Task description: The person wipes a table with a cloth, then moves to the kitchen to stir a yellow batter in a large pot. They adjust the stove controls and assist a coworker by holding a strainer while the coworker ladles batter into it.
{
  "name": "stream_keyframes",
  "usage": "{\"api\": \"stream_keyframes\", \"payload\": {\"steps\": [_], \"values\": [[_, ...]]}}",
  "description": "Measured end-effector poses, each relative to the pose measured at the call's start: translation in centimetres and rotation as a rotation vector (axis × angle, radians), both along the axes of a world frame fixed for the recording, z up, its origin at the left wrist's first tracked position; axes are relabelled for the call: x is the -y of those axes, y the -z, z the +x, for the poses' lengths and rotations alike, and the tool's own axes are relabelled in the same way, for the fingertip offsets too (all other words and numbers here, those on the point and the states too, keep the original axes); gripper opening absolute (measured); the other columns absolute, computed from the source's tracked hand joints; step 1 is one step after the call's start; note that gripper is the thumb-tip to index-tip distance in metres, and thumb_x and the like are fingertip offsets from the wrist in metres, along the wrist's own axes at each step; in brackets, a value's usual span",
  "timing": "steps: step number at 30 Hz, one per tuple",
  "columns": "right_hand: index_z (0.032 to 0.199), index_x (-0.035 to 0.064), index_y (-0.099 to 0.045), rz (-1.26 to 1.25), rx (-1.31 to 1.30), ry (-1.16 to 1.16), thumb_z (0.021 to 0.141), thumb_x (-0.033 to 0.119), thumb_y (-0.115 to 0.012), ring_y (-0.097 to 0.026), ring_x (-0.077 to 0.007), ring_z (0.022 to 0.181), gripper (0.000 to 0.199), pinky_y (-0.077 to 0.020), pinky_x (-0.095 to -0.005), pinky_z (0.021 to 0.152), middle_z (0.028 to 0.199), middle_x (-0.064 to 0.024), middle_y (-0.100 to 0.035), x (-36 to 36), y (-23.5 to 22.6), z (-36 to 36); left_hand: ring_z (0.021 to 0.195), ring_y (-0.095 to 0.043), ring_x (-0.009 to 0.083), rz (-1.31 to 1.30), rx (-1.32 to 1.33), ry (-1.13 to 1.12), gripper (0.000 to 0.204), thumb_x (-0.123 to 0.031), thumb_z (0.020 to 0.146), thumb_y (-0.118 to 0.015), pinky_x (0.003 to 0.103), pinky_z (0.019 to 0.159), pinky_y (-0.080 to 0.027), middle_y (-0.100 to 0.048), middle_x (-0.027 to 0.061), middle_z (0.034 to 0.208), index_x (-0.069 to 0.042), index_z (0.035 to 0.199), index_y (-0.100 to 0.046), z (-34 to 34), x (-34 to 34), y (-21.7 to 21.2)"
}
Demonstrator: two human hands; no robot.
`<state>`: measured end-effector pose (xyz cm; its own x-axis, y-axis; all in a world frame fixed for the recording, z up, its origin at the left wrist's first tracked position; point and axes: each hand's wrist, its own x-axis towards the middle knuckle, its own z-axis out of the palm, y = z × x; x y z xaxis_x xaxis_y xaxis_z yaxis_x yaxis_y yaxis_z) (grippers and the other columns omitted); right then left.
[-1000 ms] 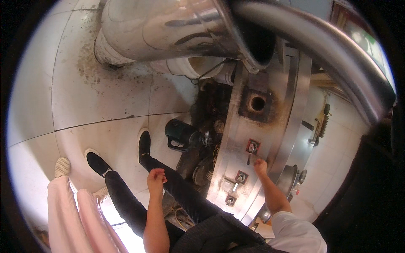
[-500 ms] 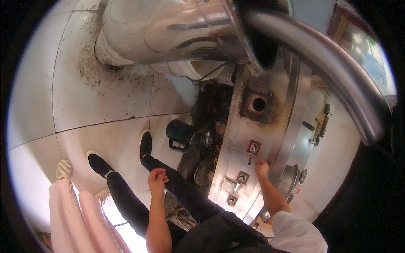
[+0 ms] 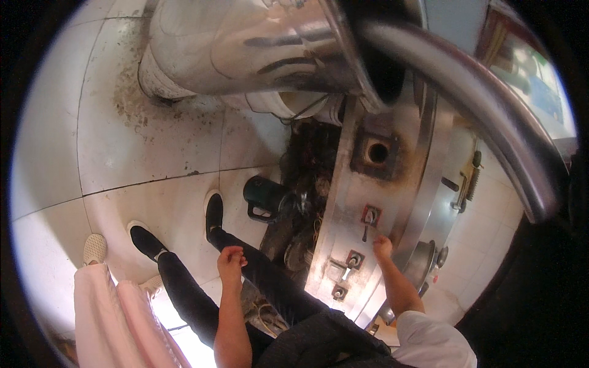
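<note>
The right hand (image 3: pixel 381 247) is over the steel surface (image 3: pixel 345 199), just beside the dark lever handle (image 3: pixel 365 234) of the upper valve (image 3: pixel 370 215). Its fingers are drawn in; whether it touches or holds anything, I cannot tell. The left hand (image 3: pixel 231 257) hangs in the air above the dark trouser leg, fingers loosely bent, with nothing visible in it.

The upper valve sits on a reddish square plate, between the scorched round opening (image 3: pixel 378 152) and the lower valve (image 3: pixel 354 260) with its pale lever (image 3: pixel 345 274). The dark handle looks slim, rigid and probably metal; it should be light to grasp but perhaps stiff to turn, and any grease would make it slippery. The best hold is probably near its free end, for leverage, with fingers clear of the plate.

A dark green jug (image 3: pixel 264 195) is on the floor (image 3: pixel 156 205), near a black shoe (image 3: pixel 214 210).
</note>
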<state>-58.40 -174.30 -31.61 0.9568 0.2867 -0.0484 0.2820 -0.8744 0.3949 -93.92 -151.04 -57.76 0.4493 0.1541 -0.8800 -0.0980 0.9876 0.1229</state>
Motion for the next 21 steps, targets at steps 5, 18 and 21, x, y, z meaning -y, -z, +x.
{"api": "stream_keyframes", "payload": {"steps": [5, 18, 21], "values": [[0.060, 0.0028, -0.044, 0.142, -0.009, 0.087, 0.065, 0.006, -0.049, -0.043, -0.0212, 0.052, 0.008, -0.0393, -0.0347, 0.053, 0.054, -0.0130, -0.043, 0.8, -0.9, 0.5, 0.063, -0.051, 0.0118, -0.004, -0.003, -0.004, 0.011, -0.002, 0.078, -0.048, 0.024, 0.055, -0.045, -0.053, 0.0042, 0.074, -0.002, 0.085, -0.057, 0.2, 0.2, 0.0], [0.083, 0.0013, -0.049, 0.173, 0.034, -0.316, 0.077, 0.012, -0.054, -0.052, -0.0259, 0.066, 0.013, -0.0413, -0.0358, 0.059, 0.070, -0.0148, -0.051, -17.6, 1.8, 12.5, 0.065, -0.052, 0.0105, 0.006, 0.050, -0.101, 0.010, -0.008, 0.085, -0.050, 0.025, 0.058, -0.048, -0.054, 0.0039, 0.078, -0.006, 0.094, -0.055, -0.7, 0.6, 1.3], [0.112, -0.0020, -0.040, 0.447, -0.177, -0.339, 0.076, 0.028, -0.064, -0.050, -0.0249, 0.095, 0.052, -0.0397, -0.0341, 0.080, 0.105, -0.0151, -0.052, -30.2, 1.9, 17.5, 0.065, -0.052, 0.0115, -0.089, 0.124, -0.283, 0.017, -0.012, 0.086, -0.051, 0.026, 0.059, -0.048, -0.054, 0.0045, 0.079, -0.005, 0.101, -0.051, -1.5, 2.4, 2.1]]}}
